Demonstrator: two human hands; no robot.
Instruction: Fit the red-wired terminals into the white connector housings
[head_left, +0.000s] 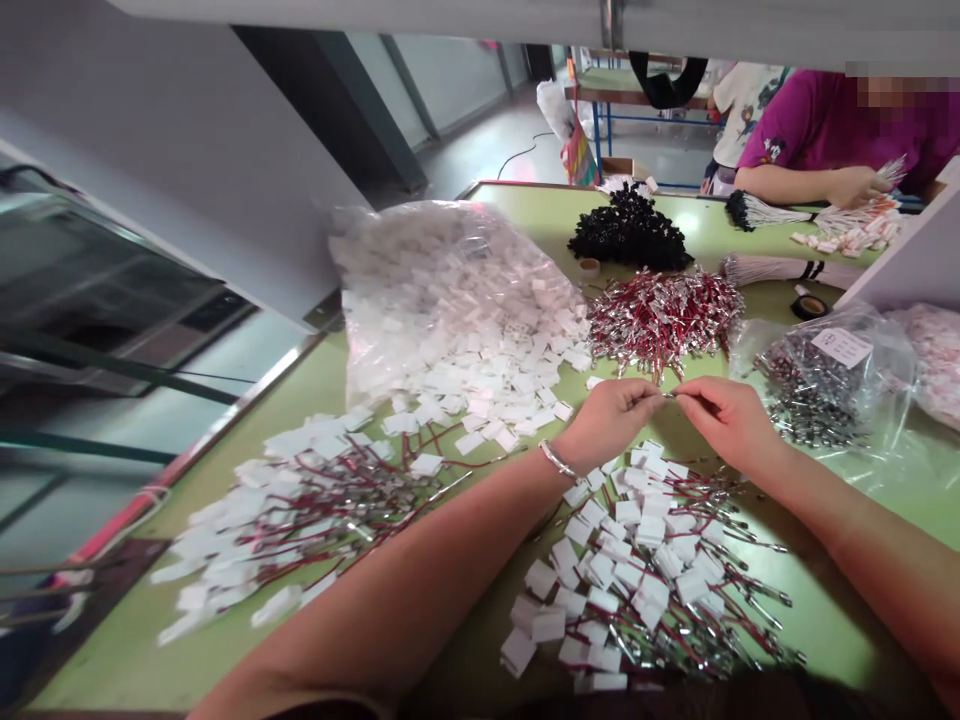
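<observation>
Pinching a small metallic part point(669, 396) in narrowed fingertips of left hand point(613, 418) and right hand point(726, 418). Positioned between red wire pile point(664, 315) and white-capped wires point(651, 530).

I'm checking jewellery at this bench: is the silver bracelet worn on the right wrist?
No, the bracelet circles the wrist behind the left hand; none shows by the right hand.

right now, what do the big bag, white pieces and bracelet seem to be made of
Big bag: thin, glossy plastic, see-through with wrinkled highlights. White pieces: probably matte plastic, their faces flat and opaque; another material is possible. Bracelet: likely polished metal, given its silvery shine.
</observation>
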